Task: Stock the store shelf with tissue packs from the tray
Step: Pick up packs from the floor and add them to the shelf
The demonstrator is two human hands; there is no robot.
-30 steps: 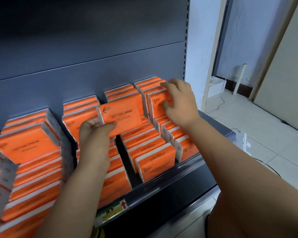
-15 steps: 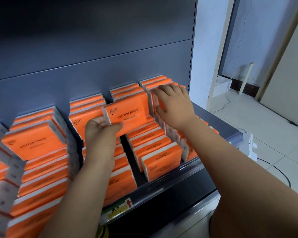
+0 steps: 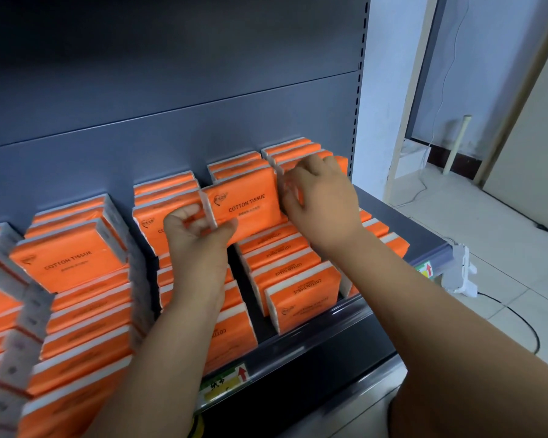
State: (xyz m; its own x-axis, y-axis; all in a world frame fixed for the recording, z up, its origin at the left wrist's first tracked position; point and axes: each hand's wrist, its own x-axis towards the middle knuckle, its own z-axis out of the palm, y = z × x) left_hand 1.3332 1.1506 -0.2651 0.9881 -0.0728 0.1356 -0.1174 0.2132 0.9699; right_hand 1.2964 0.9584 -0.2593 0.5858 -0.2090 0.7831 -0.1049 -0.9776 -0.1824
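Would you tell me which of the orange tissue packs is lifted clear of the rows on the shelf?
The pack the left hand pinches by its left end, COTTON TISSUE face toward us; the rest stand in rows.

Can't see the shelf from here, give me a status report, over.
Left hand grips tissue pack by its left end. Right hand curled on back packs of rightmost row. Nothing seen blocking.

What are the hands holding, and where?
Left hand pinches a tissue pack by its left end. Right hand touches the back packs; grip unclear.
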